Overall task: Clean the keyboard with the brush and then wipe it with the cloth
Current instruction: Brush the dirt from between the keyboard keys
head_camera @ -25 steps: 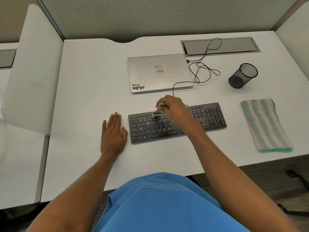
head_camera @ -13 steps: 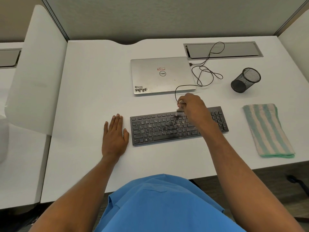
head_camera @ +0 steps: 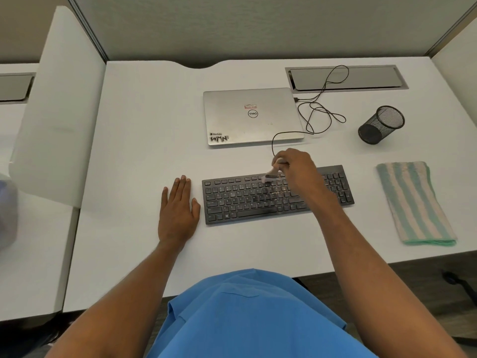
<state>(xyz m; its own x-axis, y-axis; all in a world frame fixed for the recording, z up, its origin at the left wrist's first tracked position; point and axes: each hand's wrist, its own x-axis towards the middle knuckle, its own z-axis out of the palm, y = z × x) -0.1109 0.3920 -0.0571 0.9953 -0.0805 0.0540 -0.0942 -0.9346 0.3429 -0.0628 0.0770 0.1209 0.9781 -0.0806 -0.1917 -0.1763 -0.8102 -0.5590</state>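
Rightward along the keyboard (head_camera: 245, 202) the brush (head_camera: 268, 177) is carried, gripped by the right hand (head_camera: 296, 167) — left hand (head_camera: 178, 213) laid flat; cloth (head_camera: 413, 202) untouched, wiping judged outstanding.

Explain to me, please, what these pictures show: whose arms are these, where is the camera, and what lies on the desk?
There is no machine here. A person wears one camera on the head, looking down, so you see their own arms. The right hand holds a small brush with its bristles on the upper key rows of a black keyboard. The left hand rests flat on the white desk beside the keyboard. Behind lie a closed silver laptop and a loose black cable. To the right are a black mesh pen cup and a folded green-striped cloth, untouched.
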